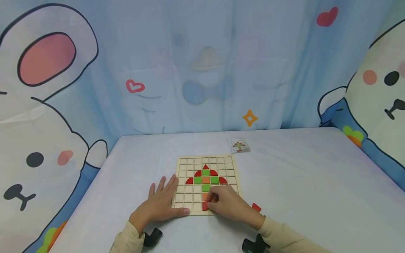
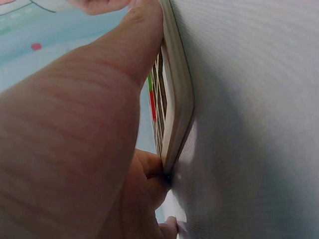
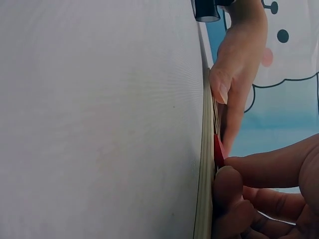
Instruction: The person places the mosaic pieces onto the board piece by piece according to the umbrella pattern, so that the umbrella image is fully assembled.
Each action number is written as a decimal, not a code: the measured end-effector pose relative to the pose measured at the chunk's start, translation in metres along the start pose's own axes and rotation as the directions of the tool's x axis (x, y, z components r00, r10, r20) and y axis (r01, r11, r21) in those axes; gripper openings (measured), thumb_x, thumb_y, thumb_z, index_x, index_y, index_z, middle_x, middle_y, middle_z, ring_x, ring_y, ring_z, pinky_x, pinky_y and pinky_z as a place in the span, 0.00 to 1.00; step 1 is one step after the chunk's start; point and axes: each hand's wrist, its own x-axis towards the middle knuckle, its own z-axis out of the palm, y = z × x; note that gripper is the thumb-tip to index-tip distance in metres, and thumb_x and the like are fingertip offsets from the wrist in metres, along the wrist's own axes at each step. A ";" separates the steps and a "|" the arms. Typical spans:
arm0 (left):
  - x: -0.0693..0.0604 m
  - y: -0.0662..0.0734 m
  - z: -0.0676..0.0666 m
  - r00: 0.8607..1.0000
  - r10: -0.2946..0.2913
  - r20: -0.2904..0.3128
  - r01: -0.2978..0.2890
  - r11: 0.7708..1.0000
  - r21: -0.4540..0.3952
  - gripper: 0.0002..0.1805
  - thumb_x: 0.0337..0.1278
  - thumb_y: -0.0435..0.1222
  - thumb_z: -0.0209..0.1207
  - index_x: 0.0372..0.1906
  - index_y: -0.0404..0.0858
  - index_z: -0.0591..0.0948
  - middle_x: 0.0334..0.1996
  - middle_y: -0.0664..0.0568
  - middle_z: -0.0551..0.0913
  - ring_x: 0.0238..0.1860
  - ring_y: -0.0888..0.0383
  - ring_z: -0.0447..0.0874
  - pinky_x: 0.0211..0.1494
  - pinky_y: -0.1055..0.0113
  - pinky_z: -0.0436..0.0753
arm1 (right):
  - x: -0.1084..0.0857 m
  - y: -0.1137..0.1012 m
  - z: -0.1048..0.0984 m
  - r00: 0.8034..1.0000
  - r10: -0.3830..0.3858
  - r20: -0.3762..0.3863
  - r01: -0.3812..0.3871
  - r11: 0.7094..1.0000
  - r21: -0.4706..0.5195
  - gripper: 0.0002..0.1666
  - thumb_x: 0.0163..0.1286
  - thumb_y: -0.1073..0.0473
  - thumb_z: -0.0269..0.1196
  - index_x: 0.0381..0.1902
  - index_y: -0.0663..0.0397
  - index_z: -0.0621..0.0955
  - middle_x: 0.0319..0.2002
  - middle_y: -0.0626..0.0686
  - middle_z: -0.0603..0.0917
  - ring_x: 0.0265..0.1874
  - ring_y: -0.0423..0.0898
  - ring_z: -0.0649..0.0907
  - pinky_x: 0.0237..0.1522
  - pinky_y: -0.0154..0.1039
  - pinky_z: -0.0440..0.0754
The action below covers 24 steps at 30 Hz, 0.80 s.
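Note:
A wooden grid board [image 1: 225, 166] lies on the white-covered table, bearing red, green and orange tiles in a tree-like pattern. My left hand [image 1: 158, 204] rests spread along the board's left side, its thumb on the front edge near the corner. At the bottom row, my right hand [image 1: 227, 202] pinches a red tile with a curved side [image 1: 205, 206], below an orange tile [image 1: 205, 196]. In the right wrist view this red tile [image 3: 219, 151] stands tilted against the grid at the fingertips. The fingers partly hide the neighbouring cells.
A small card [image 1: 239, 145] printed with a similar pattern lies behind the board. Another red tile [image 1: 256, 207] lies on the table by my right wrist, partly hidden by it. Black wrist cameras [image 1: 153, 237] show below both hands. A patterned curtain [image 1: 202, 70] hangs behind the table.

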 end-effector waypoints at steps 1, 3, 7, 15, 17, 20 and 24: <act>0.000 0.000 0.000 1.000 -0.001 0.000 0.001 1.000 -0.001 0.68 0.56 0.70 0.68 0.87 0.34 0.52 0.87 0.43 0.47 0.86 0.36 0.35 0.80 0.30 0.36 | 0.000 0.000 0.000 1.000 -0.001 -0.001 0.001 1.000 -0.006 0.10 0.63 0.72 0.72 0.30 0.52 0.84 0.24 0.40 0.79 0.25 0.37 0.76 0.27 0.33 0.75; 0.001 -0.001 0.001 1.000 -0.002 -0.002 0.002 1.000 0.006 0.68 0.56 0.71 0.68 0.87 0.34 0.52 0.87 0.44 0.47 0.86 0.36 0.35 0.80 0.31 0.36 | 0.000 0.000 0.001 1.000 -0.006 -0.003 0.006 1.000 -0.012 0.10 0.64 0.71 0.72 0.30 0.52 0.84 0.24 0.40 0.79 0.25 0.37 0.76 0.28 0.33 0.75; 0.003 -0.003 0.003 1.000 -0.001 -0.007 0.001 1.000 0.011 0.69 0.55 0.71 0.68 0.87 0.34 0.52 0.87 0.44 0.47 0.86 0.37 0.34 0.80 0.31 0.36 | 0.000 0.001 0.000 1.000 -0.011 -0.002 0.011 1.000 -0.005 0.10 0.64 0.71 0.72 0.30 0.52 0.84 0.24 0.39 0.79 0.25 0.36 0.76 0.28 0.33 0.75; 0.003 -0.004 0.004 1.000 0.002 -0.010 -0.002 1.000 0.011 0.69 0.55 0.71 0.68 0.87 0.34 0.52 0.87 0.44 0.48 0.86 0.37 0.35 0.80 0.31 0.36 | -0.002 0.007 -0.010 0.999 -0.007 0.035 0.004 0.995 0.098 0.04 0.69 0.67 0.71 0.35 0.53 0.86 0.28 0.41 0.82 0.28 0.39 0.79 0.30 0.34 0.79; 0.003 -0.003 0.004 1.000 0.001 -0.013 -0.001 1.000 0.011 0.69 0.55 0.71 0.68 0.87 0.34 0.52 0.87 0.44 0.48 0.86 0.36 0.35 0.80 0.31 0.36 | -0.004 0.008 -0.015 0.999 0.003 0.036 -0.006 0.994 0.109 0.03 0.70 0.67 0.71 0.37 0.54 0.87 0.29 0.41 0.83 0.30 0.40 0.80 0.32 0.34 0.80; 0.003 -0.003 0.005 1.000 0.001 -0.016 -0.001 1.000 0.013 0.69 0.55 0.70 0.69 0.87 0.34 0.53 0.87 0.44 0.49 0.86 0.36 0.36 0.80 0.30 0.36 | -0.007 0.011 -0.025 1.000 0.013 0.020 -0.015 0.994 0.108 0.01 0.72 0.66 0.70 0.40 0.57 0.87 0.31 0.42 0.83 0.32 0.42 0.80 0.35 0.35 0.81; 0.002 -0.002 0.003 1.000 -0.002 -0.011 0.002 1.000 0.015 0.69 0.55 0.70 0.69 0.87 0.34 0.52 0.87 0.44 0.48 0.86 0.36 0.36 0.80 0.31 0.36 | -0.015 0.017 -0.044 1.000 0.009 -0.010 -0.008 0.997 0.078 0.02 0.73 0.66 0.69 0.41 0.57 0.87 0.34 0.42 0.85 0.34 0.41 0.81 0.38 0.35 0.82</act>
